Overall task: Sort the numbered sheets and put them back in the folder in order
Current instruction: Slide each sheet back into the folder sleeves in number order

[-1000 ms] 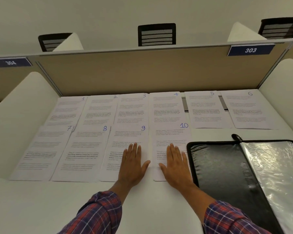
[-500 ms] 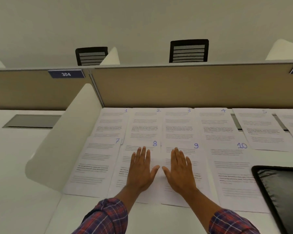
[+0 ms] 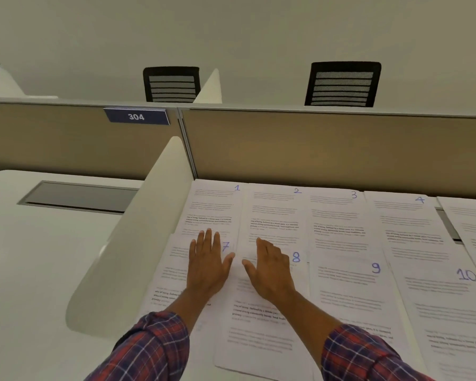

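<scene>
With left hand (image 3: 206, 266) flat, fingers straight, on white printed paper sheet numbered 7 (image 3: 171, 273) and right hand (image 3: 270, 273) likewise on white sheet numbered 8 (image 3: 259, 325), lower centre, gripping nothing. Risks dragging overlapped sheet numbered 1 (image 3: 212, 204) askew if slid.

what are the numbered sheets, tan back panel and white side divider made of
The numbered sheets seem thin matte white paper: printed text, blue handwritten numerals. The tan back panel is matte, probably fabric or laminate. The white side divider is smooth with a rounded corner, likely plastic or painted board.
</scene>
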Action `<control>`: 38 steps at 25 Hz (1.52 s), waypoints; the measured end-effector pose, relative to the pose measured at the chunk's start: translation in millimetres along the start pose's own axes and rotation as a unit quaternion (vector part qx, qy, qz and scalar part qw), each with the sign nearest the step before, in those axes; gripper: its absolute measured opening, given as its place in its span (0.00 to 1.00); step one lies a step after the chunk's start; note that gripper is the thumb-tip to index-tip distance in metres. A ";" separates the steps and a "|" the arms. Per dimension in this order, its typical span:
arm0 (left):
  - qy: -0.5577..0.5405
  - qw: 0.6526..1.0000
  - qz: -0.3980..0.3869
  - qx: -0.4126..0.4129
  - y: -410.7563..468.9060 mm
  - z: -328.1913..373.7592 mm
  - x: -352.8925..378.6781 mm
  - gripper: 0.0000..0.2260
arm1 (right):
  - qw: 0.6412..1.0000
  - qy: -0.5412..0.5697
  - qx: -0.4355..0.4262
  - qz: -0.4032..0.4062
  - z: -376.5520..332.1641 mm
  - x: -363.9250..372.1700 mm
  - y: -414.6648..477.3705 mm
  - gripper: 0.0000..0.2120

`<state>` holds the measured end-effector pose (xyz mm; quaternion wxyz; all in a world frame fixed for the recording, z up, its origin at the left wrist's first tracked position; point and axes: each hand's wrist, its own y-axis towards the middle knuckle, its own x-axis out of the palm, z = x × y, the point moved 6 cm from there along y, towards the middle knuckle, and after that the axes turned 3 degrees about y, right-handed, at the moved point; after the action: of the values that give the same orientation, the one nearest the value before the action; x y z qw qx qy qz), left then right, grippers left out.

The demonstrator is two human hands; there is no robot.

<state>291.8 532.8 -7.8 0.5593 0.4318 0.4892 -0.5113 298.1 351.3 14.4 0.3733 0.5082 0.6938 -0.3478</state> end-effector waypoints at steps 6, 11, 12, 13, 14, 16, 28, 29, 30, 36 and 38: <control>-0.010 0.998 -0.016 -0.061 67.7 -49.0 -3.8 0.38 | 0.998 -0.014 0.047 -0.037 -20.7 8.2 80.1 0.25; -0.031 0.986 -0.059 -0.156 113.5 -73.1 -5.4 0.36 | 0.991 -0.114 0.000 -0.075 -33.1 25.3 119.0 0.26; -0.042 0.981 -0.071 -0.176 120.0 -75.9 -4.0 0.36 | 0.988 -0.130 -0.008 -0.085 -35.7 28.7 123.1 0.26; -0.051 0.976 -0.078 -0.195 125.6 -78.0 -2.8 0.36 | 0.985 -0.144 -0.013 -0.092 -38.7 32.2 126.3 0.26; -0.055 0.973 -0.078 -0.211 130.4 -78.8 -2.2 0.35 | 0.983 -0.158 -0.019 -0.095 -41.8 34.7 128.4 0.25; -0.049 0.968 -0.069 -0.235 137.2 -76.8 -2.7 0.33 | 0.978 -0.183 -0.027 -0.095 -46.9 39.3 131.6 0.26; -0.063 0.950 -0.036 -0.304 161.6 -69.8 -4.3 0.34 | 0.980 -0.181 -0.039 -0.073 -45.8 38.3 140.9 0.20; -0.049 0.948 -0.045 -0.310 163.3 -69.5 -4.3 0.34 | 0.980 -0.181 -0.040 -0.073 -46.0 38.0 142.3 0.19; -0.039 0.946 -0.050 -0.318 165.3 -69.8 -4.7 0.35 | 0.980 -0.181 -0.041 -0.073 -45.5 37.9 143.6 0.19; -0.055 0.942 -0.036 -0.330 173.6 -68.8 -2.9 0.32 | 0.984 -0.165 -0.038 -0.061 -43.8 36.9 147.9 0.18; -0.049 0.944 -0.035 -0.326 174.1 -67.9 -1.2 0.33 | 0.987 -0.149 -0.032 -0.054 -43.7 32.2 152.3 0.19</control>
<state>457.8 617.9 -19.7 0.6743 0.1832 0.6159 -0.3639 431.3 440.1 -8.3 0.4691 0.4002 0.6677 -0.4170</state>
